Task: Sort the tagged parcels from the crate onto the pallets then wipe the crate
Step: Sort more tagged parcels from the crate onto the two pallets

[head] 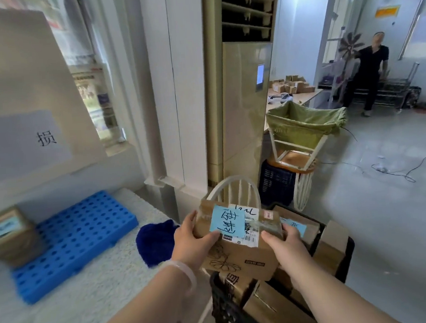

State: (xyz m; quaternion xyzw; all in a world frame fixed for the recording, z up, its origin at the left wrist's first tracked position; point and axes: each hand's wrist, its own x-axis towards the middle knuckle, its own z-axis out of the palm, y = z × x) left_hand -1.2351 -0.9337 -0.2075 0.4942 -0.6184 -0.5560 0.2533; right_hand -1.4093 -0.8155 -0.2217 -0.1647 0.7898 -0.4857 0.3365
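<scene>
I hold a cardboard parcel (242,253) with a blue handwritten tag above the black crate (226,310). My left hand (191,242) grips its left end and my right hand (282,245) grips its right end. Several more cardboard parcels (277,306) lie in the crate, one with a blue tag (295,227). To the left, a blue perforated pallet (78,243) lies on the speckled counter. One tagged parcel (11,233) stands on its left end. A dark blue cloth (156,242) lies on the counter between the pallet and my left hand.
A white sign board (23,99) with black characters leans behind the pallet. A white chair back (234,190) stands just beyond the crate, beside a tall air conditioner (246,107). Further right are a green-lined frame (303,126) on a stool, floor cables (396,170) and a person (370,72).
</scene>
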